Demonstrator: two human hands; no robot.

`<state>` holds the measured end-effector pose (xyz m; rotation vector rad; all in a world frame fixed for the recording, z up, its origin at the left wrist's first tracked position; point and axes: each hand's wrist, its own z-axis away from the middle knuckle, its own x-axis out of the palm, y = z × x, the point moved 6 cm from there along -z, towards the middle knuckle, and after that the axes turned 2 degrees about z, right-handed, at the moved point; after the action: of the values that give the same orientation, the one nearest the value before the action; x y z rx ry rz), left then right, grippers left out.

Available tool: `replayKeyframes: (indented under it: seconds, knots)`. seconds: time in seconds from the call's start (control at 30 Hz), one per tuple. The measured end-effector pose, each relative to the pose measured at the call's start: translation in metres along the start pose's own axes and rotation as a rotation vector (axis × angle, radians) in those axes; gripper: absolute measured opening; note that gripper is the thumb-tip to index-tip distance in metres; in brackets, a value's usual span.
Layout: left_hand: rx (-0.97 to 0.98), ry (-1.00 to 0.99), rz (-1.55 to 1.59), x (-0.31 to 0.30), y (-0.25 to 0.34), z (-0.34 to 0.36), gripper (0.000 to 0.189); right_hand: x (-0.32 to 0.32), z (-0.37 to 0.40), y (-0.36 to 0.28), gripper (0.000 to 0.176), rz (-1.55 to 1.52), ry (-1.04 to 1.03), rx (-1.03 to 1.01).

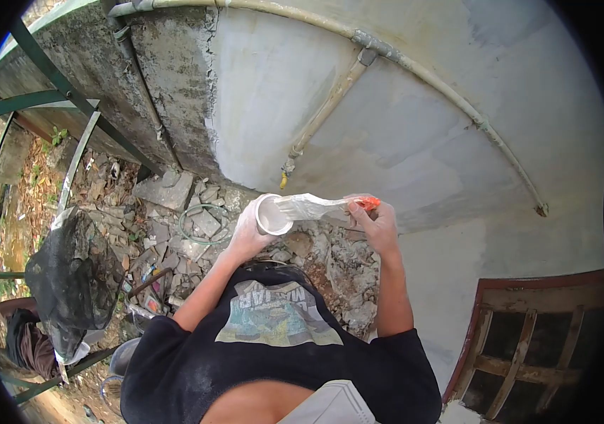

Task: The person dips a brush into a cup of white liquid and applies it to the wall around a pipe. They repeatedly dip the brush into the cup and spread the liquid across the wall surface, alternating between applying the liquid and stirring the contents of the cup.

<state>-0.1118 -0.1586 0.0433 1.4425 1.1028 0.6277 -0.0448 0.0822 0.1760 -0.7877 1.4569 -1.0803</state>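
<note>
My left hand [245, 237], dusted white, is wrapped round a white cup [274, 215] whose open mouth faces up toward me. In my right hand [378, 225] a white-smeared paintbrush [314, 206] is gripped by the orange-red end of its handle. The brush lies nearly level, its wide bristle end right at the cup's rim. The fingers of my right hand are closed on the handle, and white smears cover them.
Ahead stands a wall [401, 127] with patchy white coating, a pipe [330, 99] and a yellow tap [284, 180]. Broken rubble [203, 222] covers the ground below. Green metal bars [40, 60] and a black sack [69, 275] are at left, a wooden-framed window [528, 339] at right.
</note>
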Motion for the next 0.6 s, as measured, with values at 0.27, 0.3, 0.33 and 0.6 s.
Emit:
replayKeyframes:
  seconds: [0.27,0.3,0.33,0.6]
  knots:
    - [0.123,0.041,0.023,0.034,0.022,-0.084,0.071,-0.057,-0.034,-0.003,0.033,-0.033,0.102,-0.086]
    - [0.115,0.035,0.030,0.038,0.023,-0.092,0.071,-0.062,-0.036,-0.005,0.033,0.010,0.123,-0.105]
    - [0.105,0.028,0.038,0.040,0.026,-0.098,0.071,-0.066,-0.038,-0.007,0.033,0.053,0.145,-0.122]
    - [0.147,0.014,0.038,0.048,0.040,-0.113,0.071,-0.076,-0.038,-0.009,0.032,0.047,0.205,-0.153]
